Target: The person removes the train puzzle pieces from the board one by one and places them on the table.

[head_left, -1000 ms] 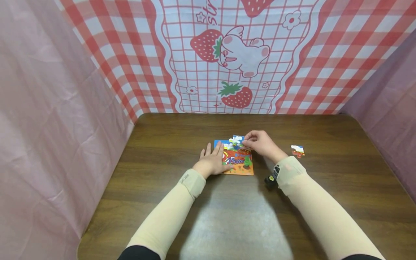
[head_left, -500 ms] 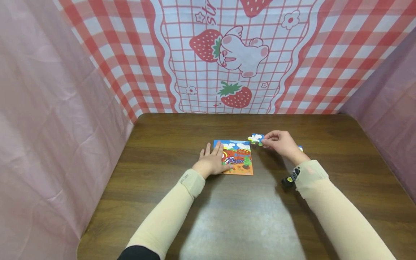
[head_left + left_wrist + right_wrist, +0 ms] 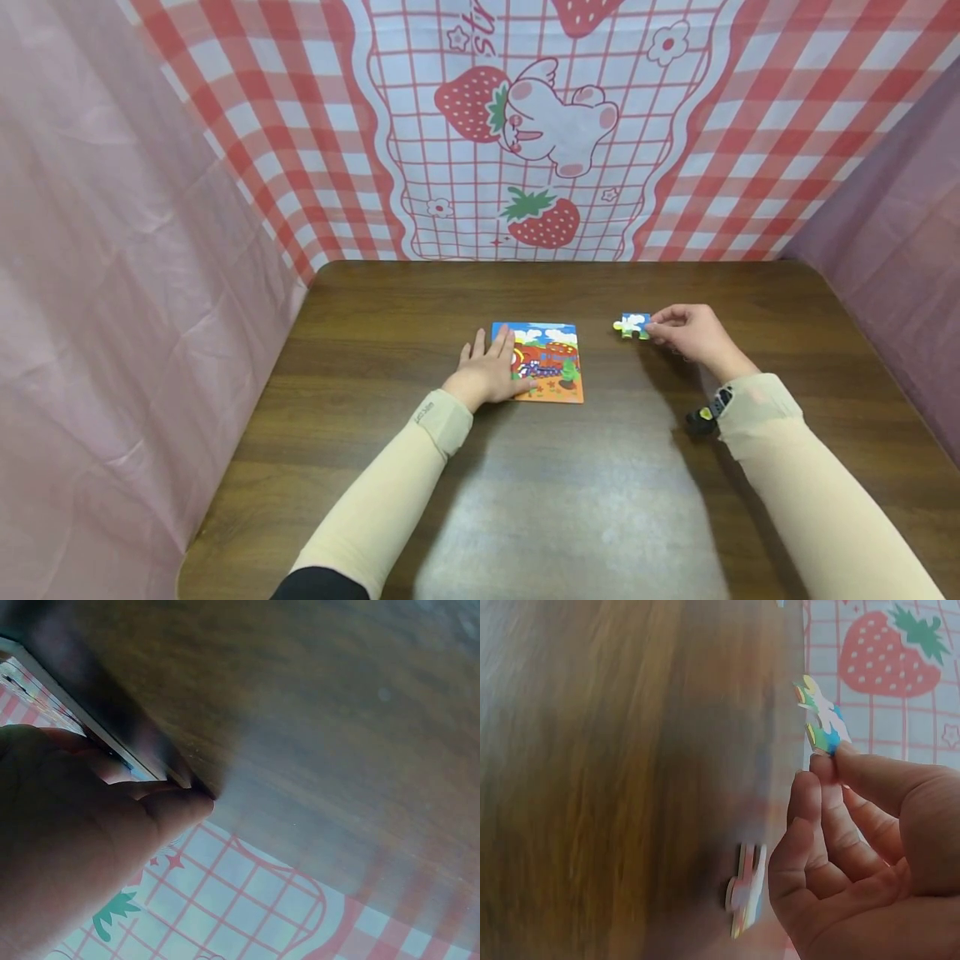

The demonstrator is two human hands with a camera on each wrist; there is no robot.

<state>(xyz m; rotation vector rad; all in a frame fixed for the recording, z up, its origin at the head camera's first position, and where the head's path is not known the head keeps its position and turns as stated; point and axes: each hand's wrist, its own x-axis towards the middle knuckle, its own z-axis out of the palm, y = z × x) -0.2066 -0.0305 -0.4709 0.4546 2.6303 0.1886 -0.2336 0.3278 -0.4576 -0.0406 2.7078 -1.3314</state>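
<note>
My left hand (image 3: 483, 377) rests with spread fingers on the left side of a small colourful jigsaw puzzle (image 3: 551, 362), covering part of its picture. The left wrist view shows this hand (image 3: 90, 817) against the puzzle's edge (image 3: 82, 716). To the right, my right hand (image 3: 697, 335) pinches a blue, white and green jigsaw piece (image 3: 634, 325) between thumb and fingers, over the table. In the right wrist view, the pinched piece (image 3: 825, 724) stands out past the fingertips. A second jigsaw piece (image 3: 748, 892) lies on the table below that hand, hidden in the head view.
The brown wooden table (image 3: 555, 492) has rounded corners. A checked strawberry cloth (image 3: 540, 125) hangs behind it, with pink curtains (image 3: 112, 275) at the sides. A black wrist device (image 3: 705, 417) hangs at the right wrist.
My right hand has moved right with the pinched jigsaw piece, away from the puzzle's upper right corner. The second piece has become hidden behind it in the head view. The left hand stays put.
</note>
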